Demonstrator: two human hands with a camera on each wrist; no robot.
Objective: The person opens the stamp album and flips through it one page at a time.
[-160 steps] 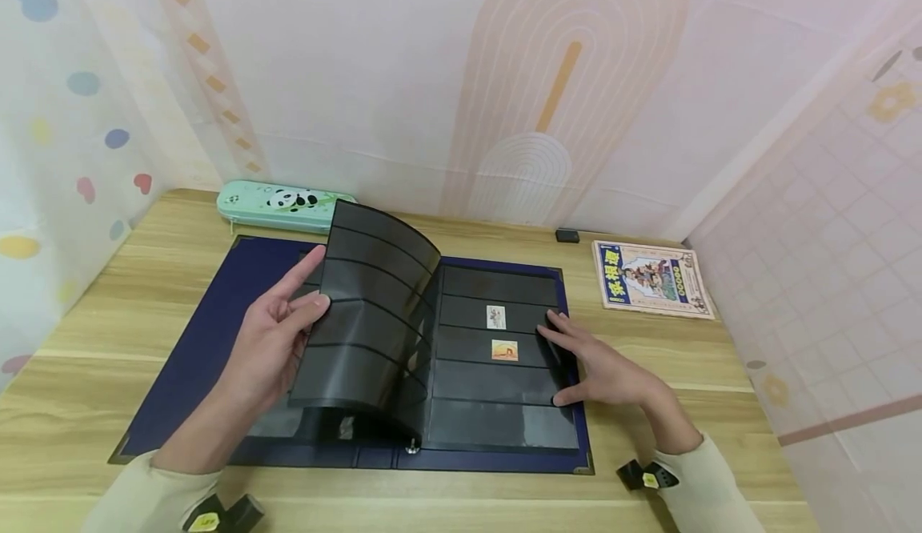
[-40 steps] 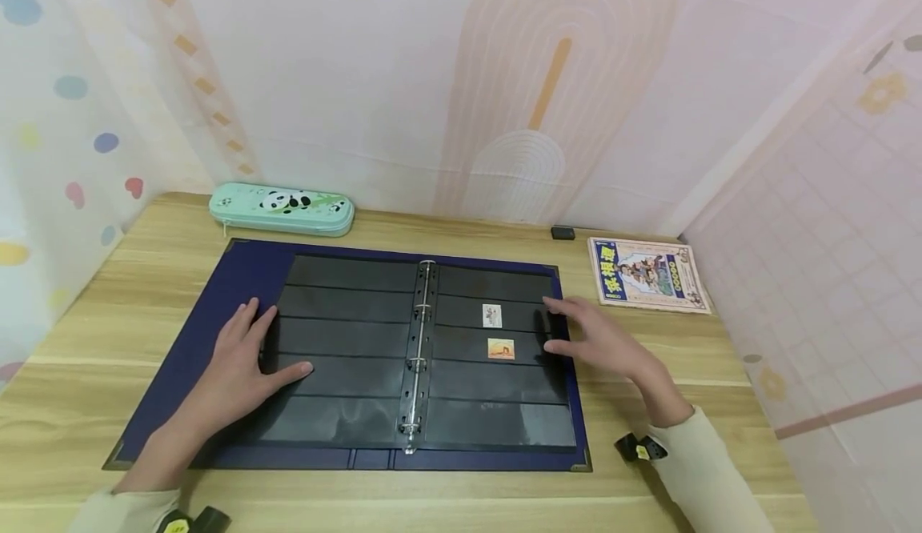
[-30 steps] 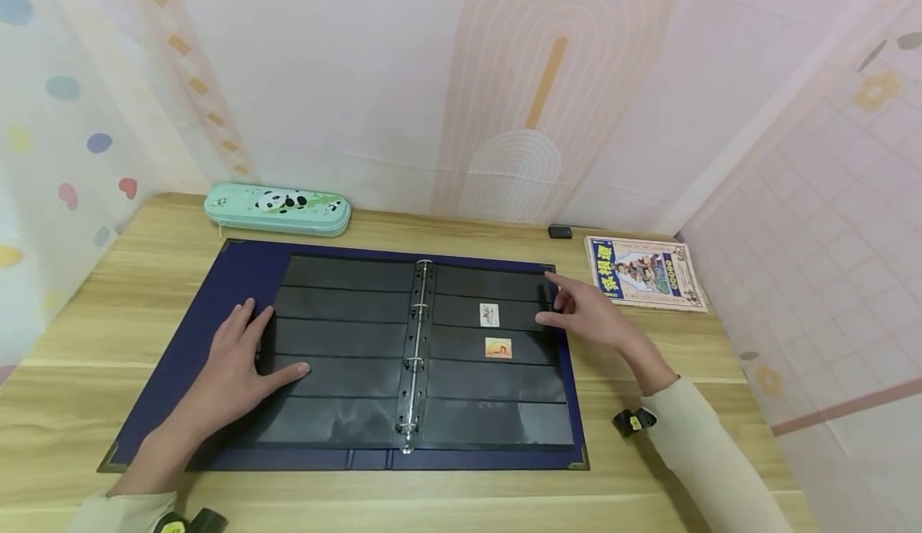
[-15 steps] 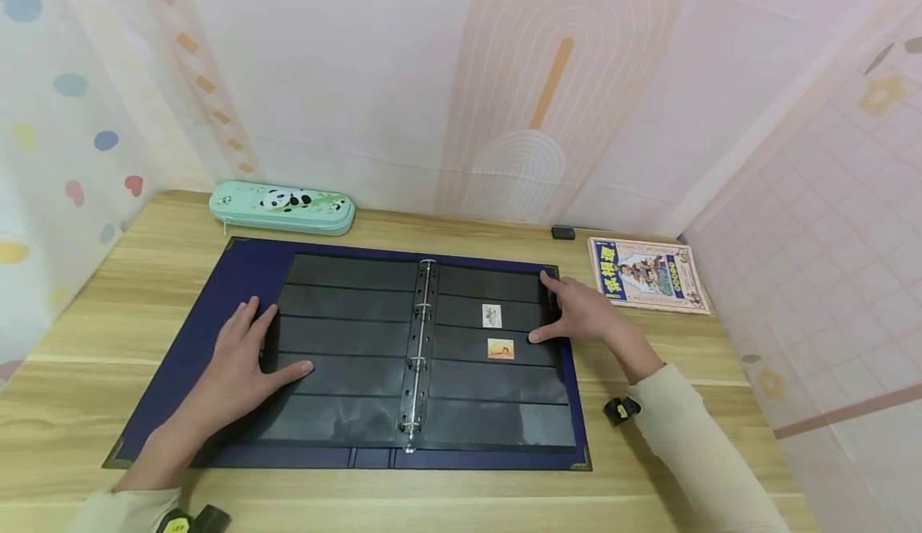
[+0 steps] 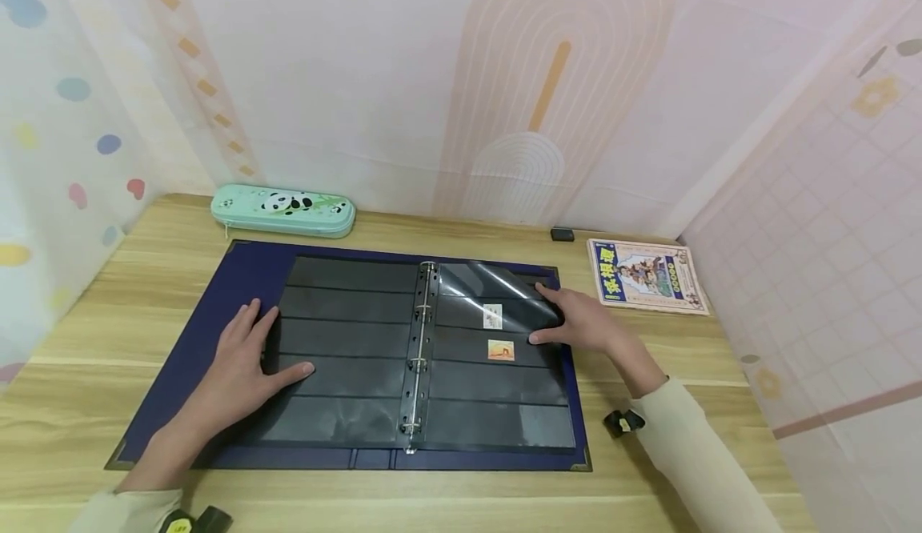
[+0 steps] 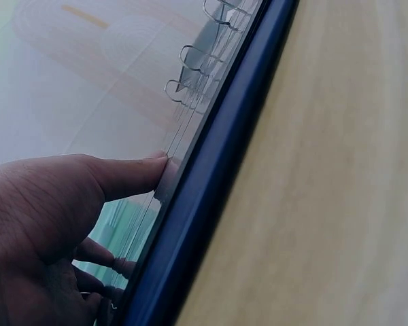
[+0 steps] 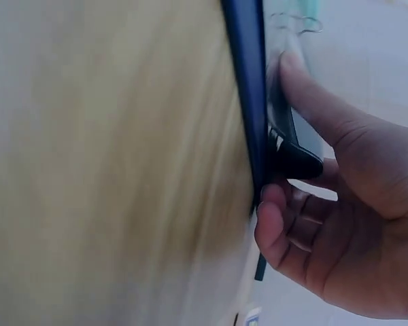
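Now, two stamps (image 5: pixel 500 350) in album pockets (image 5: pixel 464 342), left hand (image 5: pixel 241 363) spread, right hand (image 5: pixel 583 321) pinching page (image 5: pixel 497 381).

A pencil case (image 5: pixel 284 213) lies behind the binder (image 5: pixel 353 337), a book (image 5: pixel 648 275) right of it.

Pale printed walls (image 5: pixel 346 61) (a peach arch (image 5: pixel 497 85) at the back) enclose 3 sides of the wood-grain table (image 5: pixel 446 497).
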